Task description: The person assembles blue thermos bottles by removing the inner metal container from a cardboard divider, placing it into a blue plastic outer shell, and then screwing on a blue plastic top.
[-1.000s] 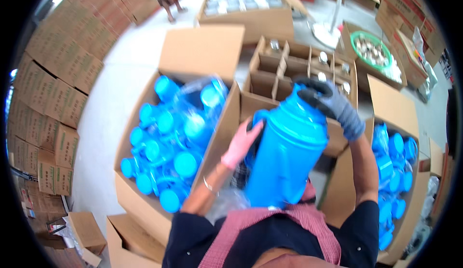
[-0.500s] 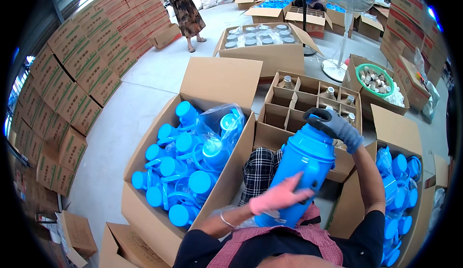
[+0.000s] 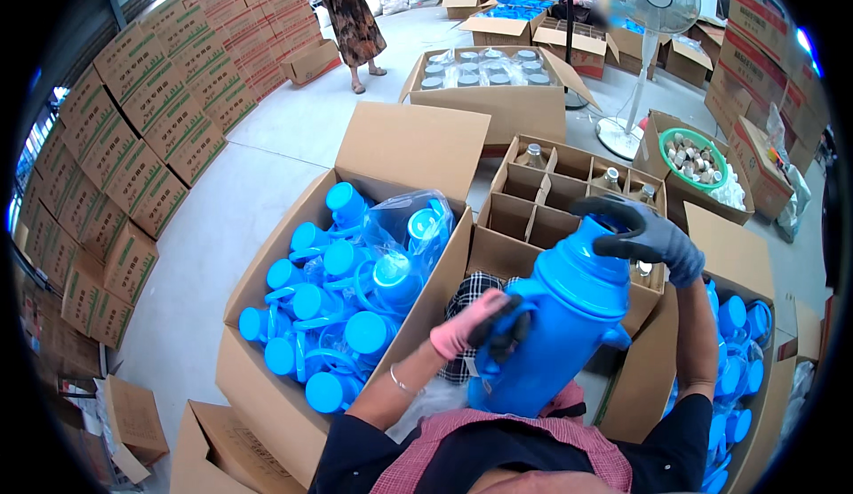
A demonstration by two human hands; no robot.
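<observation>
A blue thermos flask without a lid stands tilted in front of my body, its open mouth pointing up and away from me. My left hand, in a pink glove with dark fingertips, is closed round the handle at the flask's left side. In a grey glove, my right hand curls its fingers over the flask's mouth and neck. A small spout-like lug sticks out at the flask's right side. The flask's lower end is partly hidden by my clothing.
Left is a carton of blue lidded flasks; another flask carton stands right. Ahead, a divided carton holds silvery glass liners. Beyond are a carton of jars, a green basin of small pieces, a fan and a person.
The thermos has turned and risen slightly, bringing its handle to the left. My left hand has moved from its front onto the handle. My right hand has shifted right over the mouth.
</observation>
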